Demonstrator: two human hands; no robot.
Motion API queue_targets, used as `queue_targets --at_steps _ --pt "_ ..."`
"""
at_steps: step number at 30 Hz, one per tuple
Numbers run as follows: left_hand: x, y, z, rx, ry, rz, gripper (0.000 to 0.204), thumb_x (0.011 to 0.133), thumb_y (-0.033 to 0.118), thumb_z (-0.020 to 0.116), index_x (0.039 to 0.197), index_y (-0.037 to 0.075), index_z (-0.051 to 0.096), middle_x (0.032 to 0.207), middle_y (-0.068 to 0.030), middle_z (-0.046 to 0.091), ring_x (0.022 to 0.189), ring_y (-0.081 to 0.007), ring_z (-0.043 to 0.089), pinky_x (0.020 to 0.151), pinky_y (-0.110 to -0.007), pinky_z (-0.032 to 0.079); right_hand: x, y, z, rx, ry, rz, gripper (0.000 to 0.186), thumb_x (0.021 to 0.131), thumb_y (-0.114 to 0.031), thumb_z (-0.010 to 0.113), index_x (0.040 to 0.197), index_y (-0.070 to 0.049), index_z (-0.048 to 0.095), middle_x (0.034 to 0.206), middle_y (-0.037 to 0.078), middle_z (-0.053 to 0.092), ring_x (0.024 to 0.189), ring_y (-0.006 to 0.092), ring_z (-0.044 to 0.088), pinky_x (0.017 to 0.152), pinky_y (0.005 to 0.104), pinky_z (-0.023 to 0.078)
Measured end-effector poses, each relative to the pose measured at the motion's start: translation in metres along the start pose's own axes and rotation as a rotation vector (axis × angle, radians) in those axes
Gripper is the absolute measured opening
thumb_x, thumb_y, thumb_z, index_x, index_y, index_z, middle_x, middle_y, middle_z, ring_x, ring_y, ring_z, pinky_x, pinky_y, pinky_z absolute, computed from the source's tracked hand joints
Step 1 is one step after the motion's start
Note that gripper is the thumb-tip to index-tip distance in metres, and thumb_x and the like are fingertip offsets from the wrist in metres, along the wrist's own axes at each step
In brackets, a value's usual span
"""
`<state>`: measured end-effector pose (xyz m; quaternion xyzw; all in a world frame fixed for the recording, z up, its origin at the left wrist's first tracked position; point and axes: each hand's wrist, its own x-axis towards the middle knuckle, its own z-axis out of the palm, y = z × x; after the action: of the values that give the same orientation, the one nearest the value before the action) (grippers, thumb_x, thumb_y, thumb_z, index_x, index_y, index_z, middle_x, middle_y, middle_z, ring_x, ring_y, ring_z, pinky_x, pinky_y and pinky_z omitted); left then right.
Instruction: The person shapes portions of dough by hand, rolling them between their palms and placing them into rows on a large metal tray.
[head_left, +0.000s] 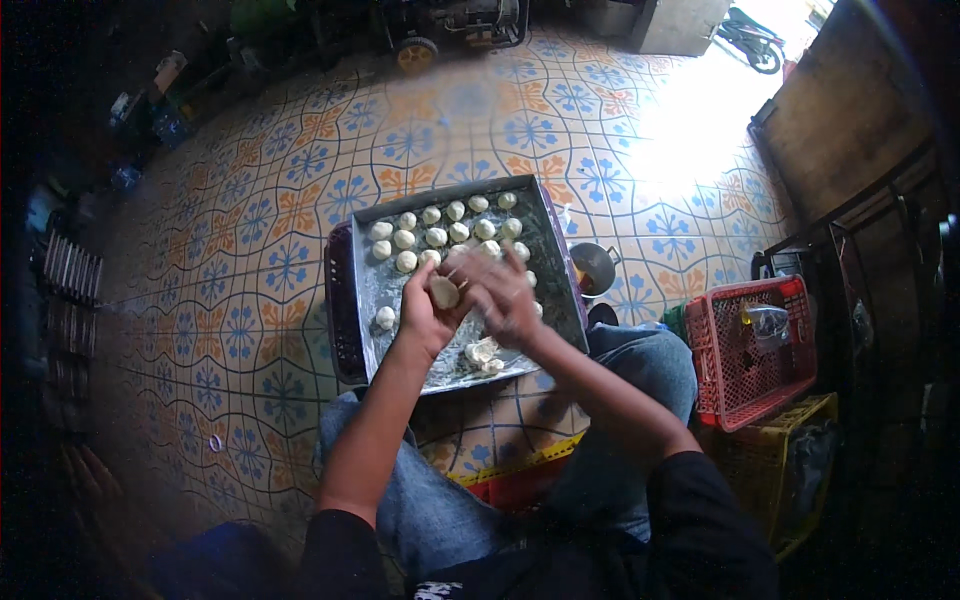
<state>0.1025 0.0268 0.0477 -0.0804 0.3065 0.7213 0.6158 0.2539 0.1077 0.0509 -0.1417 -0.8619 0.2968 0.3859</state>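
Over the metal tray (398,362), my left hand (425,310) is cupped round a flattened piece of pale dough (444,292). My right hand (499,288) is just to the right of it and overlaps its edge, smeared by motion; whether anything is in those fingers I cannot tell. Several rows of dough balls (404,239) sit in the floury tray, partly hidden behind my hands. A lumpy, torn mass of dough (482,352) lies near the tray's front right.
A dark purple container (340,290) is under the tray on the patterned tile floor. A pot (596,270) stands right of it. A red crate (750,370) and a yellow crate (800,470) are beside my right leg. Wheeled machinery (450,30) stands at the back.
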Motion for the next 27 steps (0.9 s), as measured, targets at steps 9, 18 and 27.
queue_targets --at_steps 9,18,27 --pt "0.092 0.103 -0.103 0.687 0.331 0.201 0.022 0.095 0.031 0.061 0.104 0.011 0.066 0.083 -0.008 0.069 0.062 -0.0187 0.065 0.053 -0.03 0.054 0.008 0.019 -0.037 0.289 0.255 0.448 0.035 0.109 -0.021 0.047 0.124 -0.002 0.072 0.133 0.017 0.068 0.125 0.029 0.064 0.107 0.0391 0.047" --pt "0.112 0.125 -0.19 1.984 0.303 0.802 0.028 0.072 -0.004 0.071 0.098 0.005 0.071 0.103 -0.0202 0.07 0.099 -0.042 0.068 0.087 -0.048 0.055 0.016 0.013 -0.028 -0.044 0.01 0.227 0.026 0.101 -0.025 0.055 0.114 -0.011 0.074 0.126 0.01 0.07 0.116 0.0311 0.063 0.099 0.0435 0.042" --pt "0.122 0.129 -0.203 2.014 0.362 0.743 0.022 0.072 -0.002 0.08 0.093 0.0 0.072 0.097 -0.0197 0.073 0.091 -0.0372 0.072 0.083 -0.044 0.058 0.007 0.026 -0.025 -0.166 -0.051 0.175 0.023 0.099 -0.024 0.059 0.107 -0.01 0.075 0.126 0.009 0.069 0.112 0.0304 0.064 0.099 0.0436 0.042"
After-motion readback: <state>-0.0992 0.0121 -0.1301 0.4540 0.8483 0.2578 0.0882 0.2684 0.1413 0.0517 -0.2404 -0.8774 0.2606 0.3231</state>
